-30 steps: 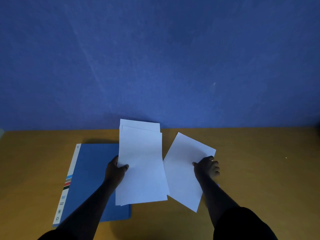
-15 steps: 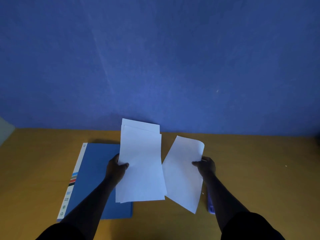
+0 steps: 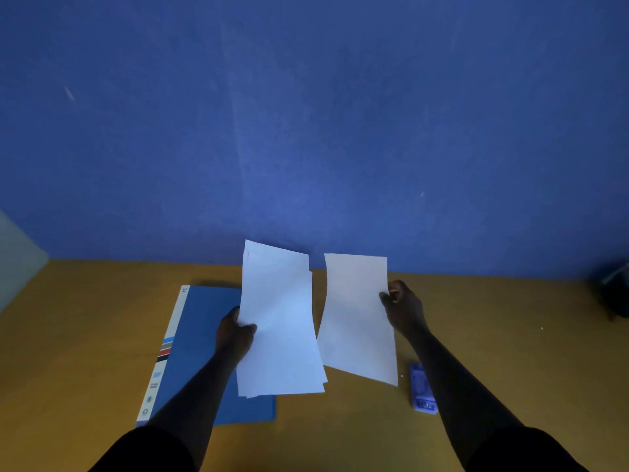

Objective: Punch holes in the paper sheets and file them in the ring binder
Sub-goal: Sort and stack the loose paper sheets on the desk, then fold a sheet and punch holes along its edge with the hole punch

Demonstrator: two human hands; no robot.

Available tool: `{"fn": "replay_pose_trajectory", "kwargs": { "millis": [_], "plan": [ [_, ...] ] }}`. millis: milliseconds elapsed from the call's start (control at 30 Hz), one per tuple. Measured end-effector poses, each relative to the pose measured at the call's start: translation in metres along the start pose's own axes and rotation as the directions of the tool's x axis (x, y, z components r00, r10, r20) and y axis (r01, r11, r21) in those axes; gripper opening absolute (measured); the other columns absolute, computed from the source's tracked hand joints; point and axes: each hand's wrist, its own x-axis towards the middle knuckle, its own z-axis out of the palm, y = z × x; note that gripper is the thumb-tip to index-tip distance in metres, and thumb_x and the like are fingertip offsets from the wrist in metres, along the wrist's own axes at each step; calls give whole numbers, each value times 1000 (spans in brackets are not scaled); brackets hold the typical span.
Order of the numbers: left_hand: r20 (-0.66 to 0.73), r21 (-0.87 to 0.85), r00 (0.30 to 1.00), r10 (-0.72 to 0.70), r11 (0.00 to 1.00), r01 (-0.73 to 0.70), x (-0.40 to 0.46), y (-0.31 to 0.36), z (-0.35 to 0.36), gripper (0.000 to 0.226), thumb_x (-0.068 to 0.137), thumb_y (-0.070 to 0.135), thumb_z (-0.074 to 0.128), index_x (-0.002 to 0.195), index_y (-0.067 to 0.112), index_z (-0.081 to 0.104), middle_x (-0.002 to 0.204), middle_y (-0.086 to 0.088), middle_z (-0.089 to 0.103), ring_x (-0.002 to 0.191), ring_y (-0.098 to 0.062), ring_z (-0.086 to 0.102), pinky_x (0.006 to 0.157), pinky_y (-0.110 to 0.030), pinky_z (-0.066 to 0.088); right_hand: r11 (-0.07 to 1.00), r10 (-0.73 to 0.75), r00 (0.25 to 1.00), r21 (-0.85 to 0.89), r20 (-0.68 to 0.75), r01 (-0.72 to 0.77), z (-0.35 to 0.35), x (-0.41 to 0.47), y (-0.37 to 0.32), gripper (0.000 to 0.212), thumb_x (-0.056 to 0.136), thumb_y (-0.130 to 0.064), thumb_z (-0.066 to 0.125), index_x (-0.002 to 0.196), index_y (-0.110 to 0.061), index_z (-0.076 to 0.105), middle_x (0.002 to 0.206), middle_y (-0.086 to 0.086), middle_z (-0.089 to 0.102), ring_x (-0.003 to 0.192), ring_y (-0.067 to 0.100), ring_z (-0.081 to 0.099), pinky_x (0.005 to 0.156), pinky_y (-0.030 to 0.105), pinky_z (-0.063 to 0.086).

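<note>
My left hand (image 3: 235,332) grips a small stack of white paper sheets (image 3: 279,321) by its left edge, held above the table. My right hand (image 3: 403,308) pinches a single white sheet (image 3: 357,318) by its right edge, lifted and nearly upright, just right of the stack. A closed blue ring binder (image 3: 200,338) with a white striped spine lies flat on the table under my left forearm. A small blue hole punch (image 3: 422,390) rests on the table beside my right forearm, partly hidden by it.
The yellow-brown table (image 3: 85,335) runs up to a blue wall (image 3: 306,131). A dark object (image 3: 612,291) sits at the far right edge by the wall. A pale surface (image 3: 17,257) shows at the far left.
My right hand has lifted the single sheet off the table and turned it more upright, apart from the stack. The hole punch has come into view beneath.
</note>
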Motion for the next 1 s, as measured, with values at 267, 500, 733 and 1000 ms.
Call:
{"fn": "replay_pose_trajectory", "kwargs": {
  "millis": [267,500,733,1000],
  "plan": [
    [25,-34,1000,3,999,-2,-14,-7,-9,35,80,2,60,113,13,62,100,-2,64,76,-15,57,69,-28,51,961,-273,962,45,2,273,-31,-27,-67,20,98,-19,51,116,-10,52,107,6,66,92,20,63,69,24,48],
    [107,-200,994,-22,979,43,-23,-10,-8,38,81,-1,63,116,12,62,98,0,64,85,-17,60,72,-24,46,921,-195,979,355,67,159,-51,-36,-104,11,95,-15,57,104,-18,62,90,-7,69,71,3,65,62,18,49],
    [284,-381,959,-10,916,122,-30,-3,-4,36,80,1,66,111,20,64,109,-5,70,95,-24,65,86,-38,53,852,99,990,505,105,-139,-28,-30,-82,15,90,-12,59,103,-13,67,94,9,68,74,22,61,71,32,49],
    [464,-448,884,60,877,176,-52,9,-1,32,81,4,62,107,21,69,99,-10,75,90,-35,71,78,-51,58,861,260,962,432,84,-270,1,-52,-43,23,85,-28,68,96,-7,69,87,8,69,68,21,59,62,29,47]
  ]
}}
